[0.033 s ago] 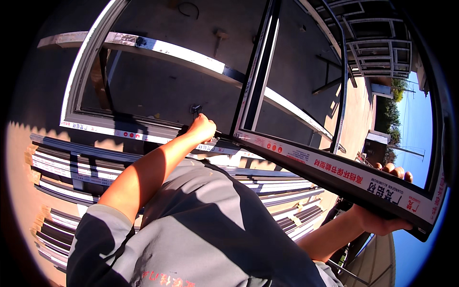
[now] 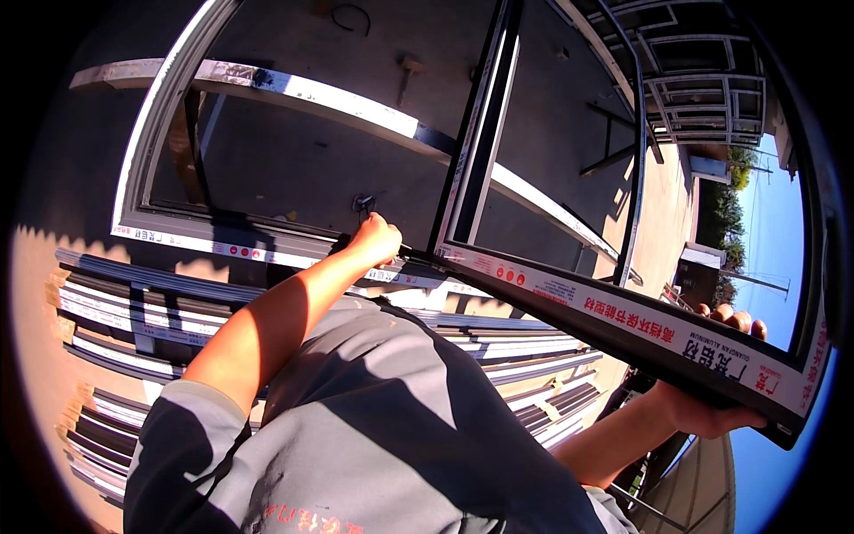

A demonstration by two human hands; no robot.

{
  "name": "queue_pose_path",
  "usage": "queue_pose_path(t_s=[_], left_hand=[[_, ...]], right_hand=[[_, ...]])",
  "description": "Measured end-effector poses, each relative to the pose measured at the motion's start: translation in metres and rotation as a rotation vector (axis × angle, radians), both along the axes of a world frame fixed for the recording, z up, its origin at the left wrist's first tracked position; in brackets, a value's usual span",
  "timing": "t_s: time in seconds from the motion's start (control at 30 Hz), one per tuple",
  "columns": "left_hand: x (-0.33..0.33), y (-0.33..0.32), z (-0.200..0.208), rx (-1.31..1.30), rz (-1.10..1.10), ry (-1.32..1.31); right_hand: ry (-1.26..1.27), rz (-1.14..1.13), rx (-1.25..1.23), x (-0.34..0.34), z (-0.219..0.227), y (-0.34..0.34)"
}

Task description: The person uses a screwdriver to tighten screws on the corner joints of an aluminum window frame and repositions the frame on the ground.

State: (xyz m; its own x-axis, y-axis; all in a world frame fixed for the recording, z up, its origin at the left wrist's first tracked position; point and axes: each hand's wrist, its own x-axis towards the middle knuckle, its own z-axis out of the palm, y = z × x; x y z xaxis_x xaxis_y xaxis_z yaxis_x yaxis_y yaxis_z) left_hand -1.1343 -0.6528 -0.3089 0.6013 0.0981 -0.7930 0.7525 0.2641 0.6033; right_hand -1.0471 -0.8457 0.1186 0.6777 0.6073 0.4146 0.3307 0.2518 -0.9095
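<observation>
A large aluminium window frame (image 2: 294, 254) with film on its faces lies in front of me. My left hand (image 2: 378, 238) is closed at its near rail, close to the upright bar (image 2: 476, 133). What the left fingers hold, if anything, is hidden. My right hand (image 2: 703, 411) grips the near right corner of a smaller dark window sash (image 2: 614, 307), thumb below and fingertips over the rail. This sash is tilted, its right end raised. Its left end meets the large frame beside the upright bar.
A long pale beam (image 2: 311, 93) runs beneath the frame. Bundles of aluminium profiles (image 2: 116, 303) lie on the ground by my legs. Stacked frames (image 2: 703, 98) stand at the far right. A small object (image 2: 363, 203) shows just beyond my left hand.
</observation>
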Motion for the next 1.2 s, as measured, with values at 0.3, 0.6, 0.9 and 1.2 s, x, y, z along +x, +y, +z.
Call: queue_pose_path(t_s=[0.3, 0.6, 0.9, 1.2], left_hand=[[-0.007, -0.002, 0.002, -0.106, 0.157, 0.017], [-0.007, -0.006, 0.008, -0.165, 0.200, 0.093], [-0.004, 0.007, -0.001, -0.447, 0.060, 0.185], [0.045, 0.022, -0.010, -0.118, -0.665, 0.330]], right_hand=[[-0.056, -0.202, -0.017, -0.004, 0.000, 0.006], [-0.036, 0.016, -0.023, 0.001, 0.002, 0.000], [-0.088, -0.354, 0.002, -0.008, -0.003, 0.008], [-0.074, -0.383, 0.025, -0.010, -0.004, 0.018]])
